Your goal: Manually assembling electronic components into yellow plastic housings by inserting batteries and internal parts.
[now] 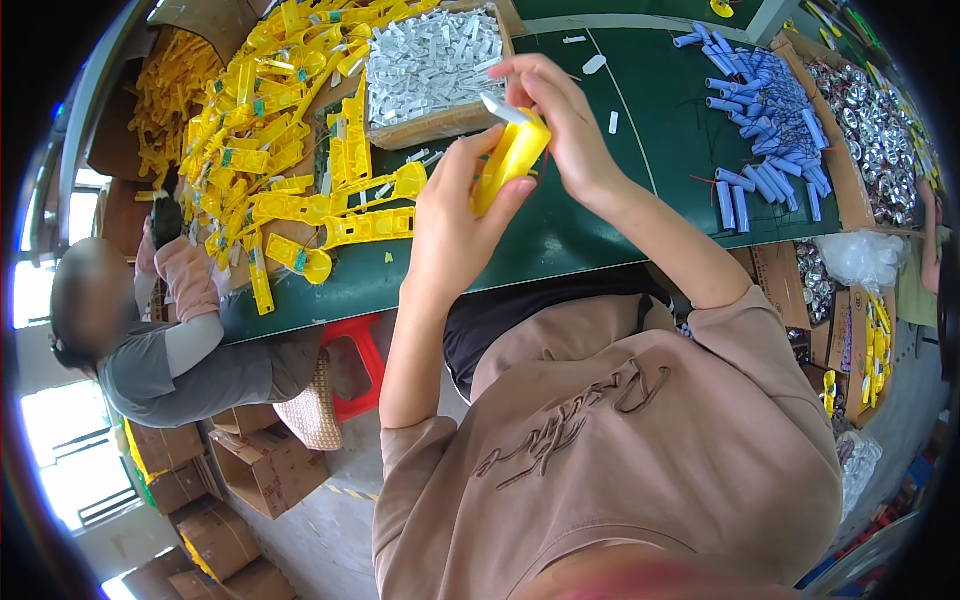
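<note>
Two hands, head view: the left hand (455,215) has its grip clamped on a yellow casing (512,165); the right hand (562,120) curls by the far end, whether its grip is closed I cannot tell.
Casing: above the green desk (570,235), long axis slanting from near left to far right.
White piece (508,109): at the casing's far end, pointing away and leftward.
Middle carton (430,129): heaped with small white parts.
Right carton (851,195): shiny round silver parts.
Far-left carton (195,25): yellow parts.
</note>
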### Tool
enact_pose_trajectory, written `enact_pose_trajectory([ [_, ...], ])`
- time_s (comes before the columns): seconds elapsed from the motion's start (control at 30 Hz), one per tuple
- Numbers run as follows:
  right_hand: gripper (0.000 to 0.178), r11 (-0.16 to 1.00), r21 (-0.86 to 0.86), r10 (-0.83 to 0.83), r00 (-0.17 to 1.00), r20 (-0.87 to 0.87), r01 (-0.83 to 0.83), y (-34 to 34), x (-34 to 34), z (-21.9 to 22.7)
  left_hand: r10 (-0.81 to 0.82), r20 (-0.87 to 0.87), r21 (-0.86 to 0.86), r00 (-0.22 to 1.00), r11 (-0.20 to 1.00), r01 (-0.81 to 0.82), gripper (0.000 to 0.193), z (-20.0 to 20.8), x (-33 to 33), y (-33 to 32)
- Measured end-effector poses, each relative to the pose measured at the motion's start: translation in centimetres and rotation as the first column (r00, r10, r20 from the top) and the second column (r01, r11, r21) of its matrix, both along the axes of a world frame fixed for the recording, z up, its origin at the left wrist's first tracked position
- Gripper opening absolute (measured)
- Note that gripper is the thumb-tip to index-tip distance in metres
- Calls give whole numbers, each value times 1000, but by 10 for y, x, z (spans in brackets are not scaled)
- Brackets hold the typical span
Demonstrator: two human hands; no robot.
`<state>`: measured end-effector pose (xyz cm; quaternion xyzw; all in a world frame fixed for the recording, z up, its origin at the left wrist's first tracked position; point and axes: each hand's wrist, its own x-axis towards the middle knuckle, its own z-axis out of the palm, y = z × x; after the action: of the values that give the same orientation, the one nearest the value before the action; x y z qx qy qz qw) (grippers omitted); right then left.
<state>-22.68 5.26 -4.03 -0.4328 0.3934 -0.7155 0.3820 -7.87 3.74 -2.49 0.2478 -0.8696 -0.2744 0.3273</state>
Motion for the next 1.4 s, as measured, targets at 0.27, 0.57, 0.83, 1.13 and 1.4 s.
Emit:
enact_pose_trajectory([
  [0.27,23,954,-212,67,839,-540,-213,7,-18,6,-64,-534,701,843,524,484,82,3,8,2],
  [0.57,32,880,-474,-402,603,-689,45,-7,-6,-19,-4,-514,731,858,521,441,71,-3,8,5],
  [0.83,27,893,-442,-383,651,-656,80,-17,4,-37,195,-399,818,896,517,252,57,-9,1,16],
  [1.13,31,942,62,330,879,-345,-329,0,5,-44,266,-387,784,883,599,164,46,-30,9,7],
  [1.4,24,800,178,566,819,88,-572,24,10,-45,218,-147,824,965,566,-2,33,-33,20,1],
])
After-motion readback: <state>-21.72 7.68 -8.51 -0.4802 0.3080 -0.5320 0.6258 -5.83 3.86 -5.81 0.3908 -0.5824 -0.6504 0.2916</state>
